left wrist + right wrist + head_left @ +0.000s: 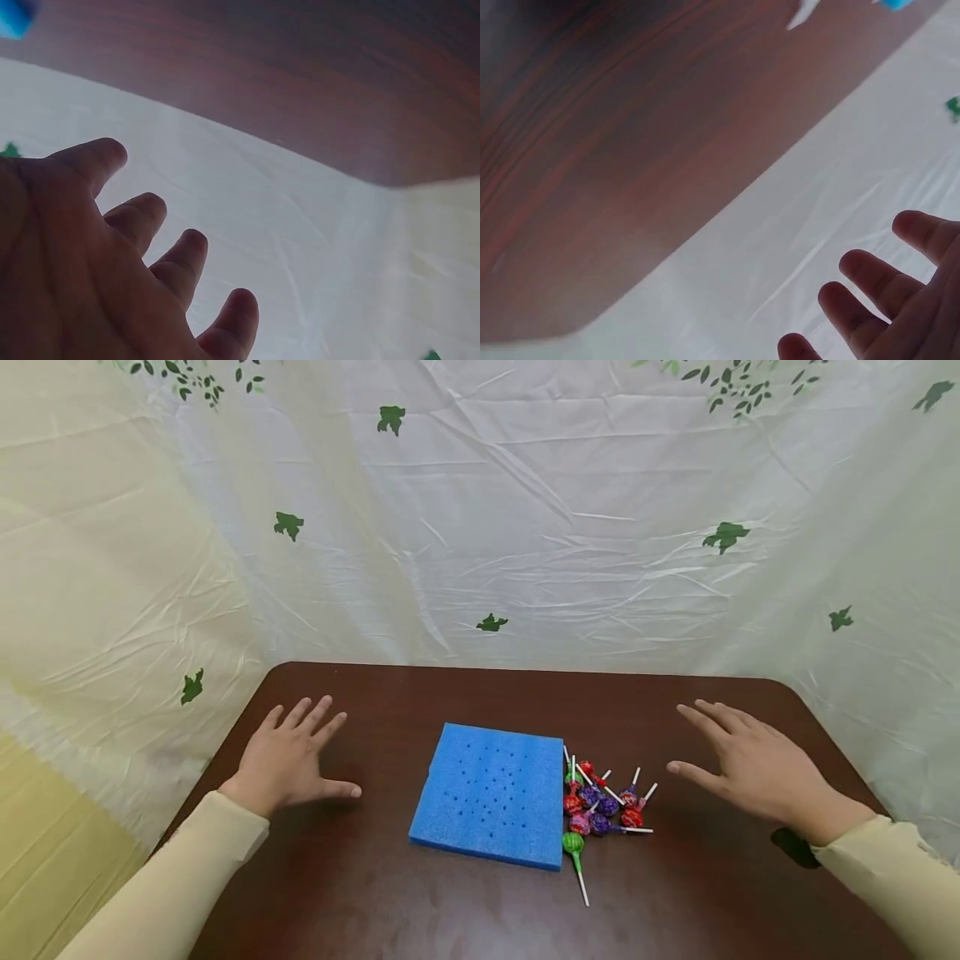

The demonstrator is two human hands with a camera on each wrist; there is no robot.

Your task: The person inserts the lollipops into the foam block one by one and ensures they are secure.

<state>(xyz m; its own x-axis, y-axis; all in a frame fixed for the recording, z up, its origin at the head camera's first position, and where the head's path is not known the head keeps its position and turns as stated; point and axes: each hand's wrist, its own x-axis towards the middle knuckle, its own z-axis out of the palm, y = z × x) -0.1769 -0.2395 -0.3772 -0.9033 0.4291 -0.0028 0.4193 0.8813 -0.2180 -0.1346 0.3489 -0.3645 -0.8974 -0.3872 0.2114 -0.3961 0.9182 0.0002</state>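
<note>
A blue foam block [487, 797] dotted with small holes lies at the middle of the table. Against its right side is a heap of wrapped lollipops [600, 802] in red, purple, green and pink, their white sticks pointing various ways. One green lollipop [573, 843] lies nearest the front, its stick toward me. My left hand [292, 760], fingers spread and holding nothing, is left of the block and apart from it. Right of the heap, my right hand [750, 768] is held out with extended fingers, touching no lollipop. Both wrist views show bare palms and fingers.
The dark brown table [360, 893] has rounded far corners. Behind it and at the sides hangs a pale curtain [525, 527] with green leaf prints. A small dark object [795, 847] shows under my right wrist. Yellow fabric [52, 827] is at the lower left.
</note>
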